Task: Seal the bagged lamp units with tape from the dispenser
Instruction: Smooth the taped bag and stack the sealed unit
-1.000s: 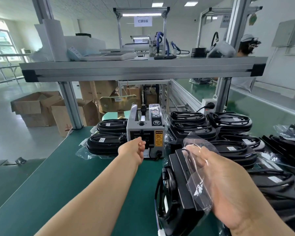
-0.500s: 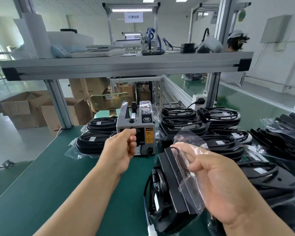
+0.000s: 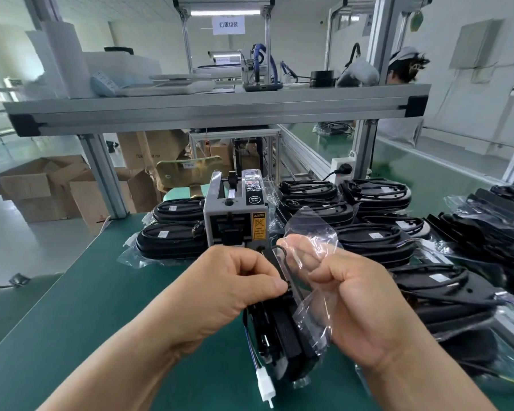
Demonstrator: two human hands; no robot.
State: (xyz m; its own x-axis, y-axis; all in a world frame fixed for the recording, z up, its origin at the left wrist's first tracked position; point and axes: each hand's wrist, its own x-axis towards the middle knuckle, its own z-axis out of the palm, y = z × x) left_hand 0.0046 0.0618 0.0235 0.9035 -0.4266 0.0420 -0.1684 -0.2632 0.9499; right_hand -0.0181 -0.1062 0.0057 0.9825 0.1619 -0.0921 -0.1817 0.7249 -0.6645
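A black lamp unit (image 3: 282,336) in a clear plastic bag stands on edge on the green bench in front of me. A white connector (image 3: 266,387) on thin wires hangs from its lower end. My right hand (image 3: 365,304) grips the folded bag flap (image 3: 312,253) at the top. My left hand (image 3: 232,286) is closed with thumb and forefinger pinched against the bag's top edge; any tape between the fingers is too small to tell. The grey tape dispenser (image 3: 235,215) stands just behind my hands.
Bagged lamp units are stacked left (image 3: 172,232) and right (image 3: 377,238) of the dispenser, with more along the right side (image 3: 487,241). An aluminium shelf beam (image 3: 214,111) crosses overhead. Cardboard boxes (image 3: 45,185) sit on the floor at left. A person (image 3: 404,69) works behind the shelf.
My left hand has drawn back from the dispenser's outlet to the top of the bagged lamp unit. My right hand has kept its hold on the bag flap.
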